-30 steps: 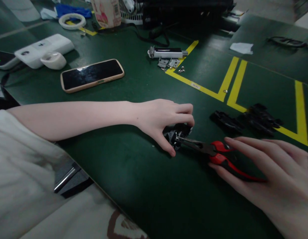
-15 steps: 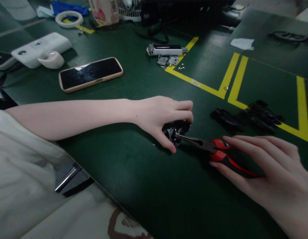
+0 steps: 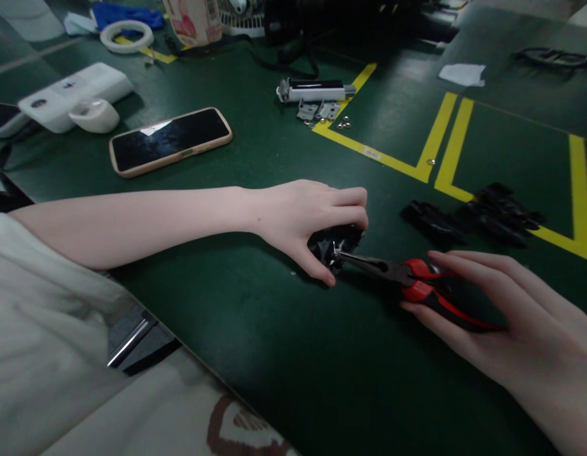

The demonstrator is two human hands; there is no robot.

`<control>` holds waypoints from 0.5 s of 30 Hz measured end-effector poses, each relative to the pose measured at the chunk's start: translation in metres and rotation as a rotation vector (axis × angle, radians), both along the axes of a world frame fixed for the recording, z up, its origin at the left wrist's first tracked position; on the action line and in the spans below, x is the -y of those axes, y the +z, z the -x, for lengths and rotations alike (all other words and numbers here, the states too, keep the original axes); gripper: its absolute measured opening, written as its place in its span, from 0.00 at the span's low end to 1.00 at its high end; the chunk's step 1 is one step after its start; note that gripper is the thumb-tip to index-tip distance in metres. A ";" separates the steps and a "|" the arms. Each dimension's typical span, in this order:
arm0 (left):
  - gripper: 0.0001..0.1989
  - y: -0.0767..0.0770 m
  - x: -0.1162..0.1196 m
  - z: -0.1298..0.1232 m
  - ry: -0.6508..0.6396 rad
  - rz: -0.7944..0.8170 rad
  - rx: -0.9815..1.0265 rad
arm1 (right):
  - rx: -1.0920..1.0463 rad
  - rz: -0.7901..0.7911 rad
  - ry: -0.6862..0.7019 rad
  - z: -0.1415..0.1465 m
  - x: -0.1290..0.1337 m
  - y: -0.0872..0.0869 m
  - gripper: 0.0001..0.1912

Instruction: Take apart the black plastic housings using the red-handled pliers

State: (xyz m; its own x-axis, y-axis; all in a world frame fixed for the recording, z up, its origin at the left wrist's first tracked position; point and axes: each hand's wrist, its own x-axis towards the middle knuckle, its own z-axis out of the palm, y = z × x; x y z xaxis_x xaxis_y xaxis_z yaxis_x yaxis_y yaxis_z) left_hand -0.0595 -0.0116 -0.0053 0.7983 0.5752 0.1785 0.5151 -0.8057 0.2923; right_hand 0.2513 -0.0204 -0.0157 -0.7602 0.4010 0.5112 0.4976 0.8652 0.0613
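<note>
My left hand is closed around a small black plastic part on the green tabletop, thumb on the near side and fingers curled over the far side. A shiny metal bit shows in the part's middle. In my right hand are red-and-black needle-nose pliers, gripped by the handles. Their jaw tips touch or nearly touch the metal bit; whether they pinch it I cannot tell. Two dark clumps of black plastic parts, one nearer and one farther right, lie beyond the pliers.
A phone lies left of centre, with a white device behind it. Farther back are a tape roll, a white-and-black cylinder, metal brackets and several small rings. Yellow tape marks the table.
The view has shifted slightly. Both hands stay nearly in place, with the pliers' tips still at the black part.
</note>
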 end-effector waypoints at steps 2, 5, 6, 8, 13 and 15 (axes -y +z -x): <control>0.36 0.000 0.000 0.000 0.002 0.000 -0.001 | 0.012 -0.011 0.008 0.000 -0.001 0.000 0.30; 0.37 0.000 0.000 0.000 -0.001 0.003 -0.012 | 0.040 -0.028 0.030 0.000 -0.001 0.001 0.27; 0.38 0.001 0.000 0.000 -0.002 0.007 -0.017 | 0.042 -0.023 0.036 0.001 -0.001 0.001 0.25; 0.39 0.001 -0.001 0.000 -0.008 0.008 -0.019 | 0.039 0.003 0.035 0.001 0.000 0.002 0.23; 0.41 -0.001 -0.001 0.000 -0.013 -0.025 -0.002 | 0.048 0.038 0.034 0.003 0.002 0.002 0.22; 0.39 -0.001 -0.001 -0.001 0.011 -0.017 -0.008 | 0.054 0.042 0.036 0.004 0.003 0.002 0.22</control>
